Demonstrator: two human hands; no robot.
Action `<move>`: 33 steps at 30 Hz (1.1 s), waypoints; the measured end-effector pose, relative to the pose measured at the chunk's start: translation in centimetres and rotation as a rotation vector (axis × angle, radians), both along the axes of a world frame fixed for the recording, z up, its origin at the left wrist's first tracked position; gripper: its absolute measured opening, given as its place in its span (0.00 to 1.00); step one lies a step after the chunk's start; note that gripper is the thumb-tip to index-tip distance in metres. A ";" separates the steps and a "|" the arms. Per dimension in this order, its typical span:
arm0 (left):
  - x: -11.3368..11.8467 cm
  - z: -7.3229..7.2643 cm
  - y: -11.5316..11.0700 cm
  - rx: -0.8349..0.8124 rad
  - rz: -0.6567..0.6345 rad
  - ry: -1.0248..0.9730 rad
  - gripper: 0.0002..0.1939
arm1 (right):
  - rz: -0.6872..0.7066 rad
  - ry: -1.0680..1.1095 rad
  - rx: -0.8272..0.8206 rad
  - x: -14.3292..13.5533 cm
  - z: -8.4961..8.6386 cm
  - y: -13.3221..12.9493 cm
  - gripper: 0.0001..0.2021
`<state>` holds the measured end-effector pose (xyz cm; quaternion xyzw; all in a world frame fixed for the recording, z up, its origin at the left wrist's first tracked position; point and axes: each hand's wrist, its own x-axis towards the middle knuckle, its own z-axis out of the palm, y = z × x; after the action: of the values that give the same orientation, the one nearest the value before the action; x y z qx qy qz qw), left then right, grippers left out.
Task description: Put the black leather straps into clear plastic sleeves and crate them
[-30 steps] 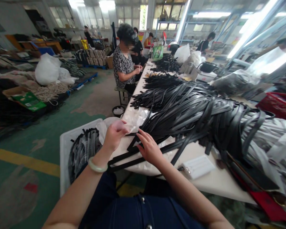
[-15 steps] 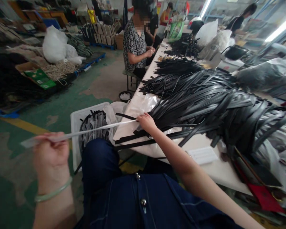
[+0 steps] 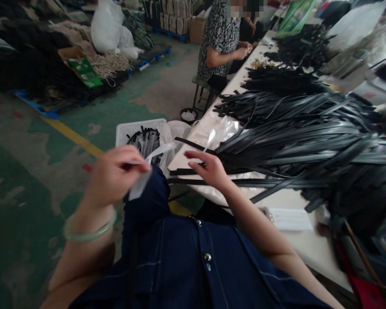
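My left hand (image 3: 114,176), a green bangle on its wrist, is closed on a thin whitish translucent plastic strip (image 3: 139,186). One end hangs below the fingers, and a pale loop rises behind them near the white bin. Over the table corner my right hand (image 3: 211,170) has its thumb and fingers apart, with nothing visible gripped. Close by it lie loose ends of long flat black straps (image 3: 193,145), which run back into a large heap of black straps (image 3: 296,128) on the white table (image 3: 286,197).
A white bin (image 3: 124,128) with plastic-wrapped black strips stands on the floor by my knee. A small black bucket (image 3: 189,115) is beyond it. A co-worker (image 3: 217,47) sits along the table. A white card-like piece (image 3: 292,219) lies near my right forearm.
The strip was stretched taut between both hands. My right hand has let go of its end, and the strip has gone slack. My left hand has come inward and up. The view has shifted.
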<state>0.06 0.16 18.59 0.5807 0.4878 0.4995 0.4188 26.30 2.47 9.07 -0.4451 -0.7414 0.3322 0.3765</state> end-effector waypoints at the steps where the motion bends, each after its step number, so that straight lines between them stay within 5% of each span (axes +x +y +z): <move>1: 2.7 -0.8 0.6 0.058 -0.185 0.234 0.09 | 0.054 0.098 -0.086 -0.7 0.7 -1.4 0.21; 3: 7.2 -2.9 1.7 0.059 -0.380 0.393 0.09 | 0.052 0.218 -0.265 -1.5 1.1 -3.6 0.21; 5: 10.1 -4.8 2.4 0.008 -0.442 0.377 0.07 | -0.046 0.310 -0.398 -1.3 0.5 -4.9 0.21; 9: 12.3 -7.5 3.2 -0.159 -0.508 0.114 0.06 | -0.190 0.464 -0.466 0.7 -0.9 -6.0 0.21; 12: 13.2 -8.6 3.4 -0.342 -0.410 -0.193 0.11 | -0.214 0.484 -0.486 1.4 -0.7 -6.3 0.21; 16: 13.8 -9.1 3.3 -0.454 -0.309 -0.353 0.13 | -0.177 0.497 -0.512 0.8 -0.5 -6.3 0.21; 26: 12.8 -8.7 3.2 -0.224 -0.377 -0.074 0.14 | -0.140 0.540 -0.457 -0.4 -2.0 -5.6 0.17; 33: 12.7 -9.9 2.8 -0.254 -0.373 -0.020 0.20 | -0.171 0.240 -0.374 1.8 -2.6 -4.9 0.18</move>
<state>12.75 2.93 8.66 0.5987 0.4266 0.3536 0.5784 28.09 -2.39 6.49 -0.5255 -0.5765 0.4812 0.3999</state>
